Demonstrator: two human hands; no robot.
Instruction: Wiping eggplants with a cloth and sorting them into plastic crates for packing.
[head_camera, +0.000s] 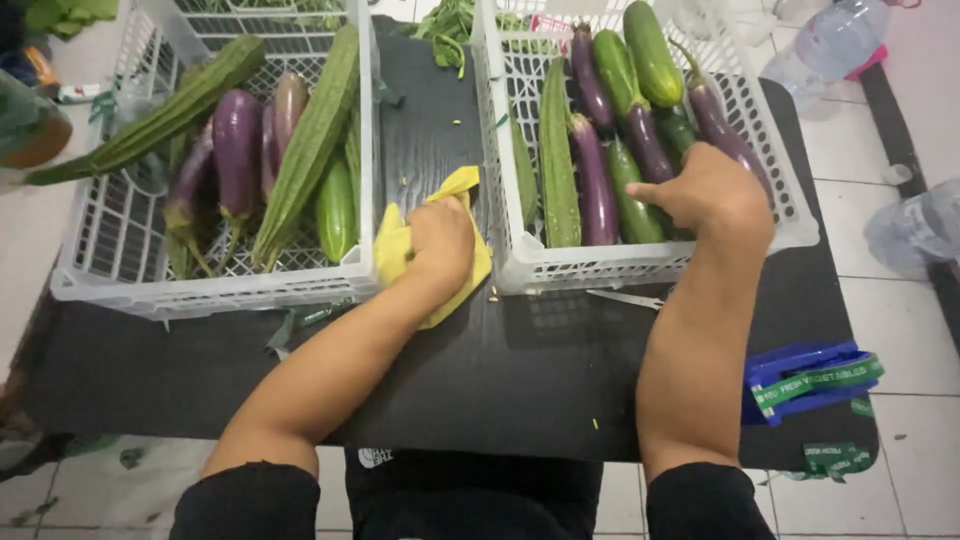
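Left hand (438, 243) lies flat, fingers pressed together on the yellow cloth (400, 240), which sits on the black table (520, 370) in the strip between two white baskets. My right hand (712, 190) reaches into the right basket (640, 265), fingers curled over a cucumber (632, 195); I cannot tell whether they are clamped on it.

That basket's near wall stands between my wrist and the vegetables. It holds, as far as I count, four purple eggplants (596, 180), several cucumbers and one ridged gourd (557, 160). The left basket (210, 290) has three ridged gourds, some eggplants and one cucumber.

Open table runs along the near edge. A blue tape dispenser (805, 380) sits at the near right corner; two plastic bottles (830, 40) lie on the floor far right.
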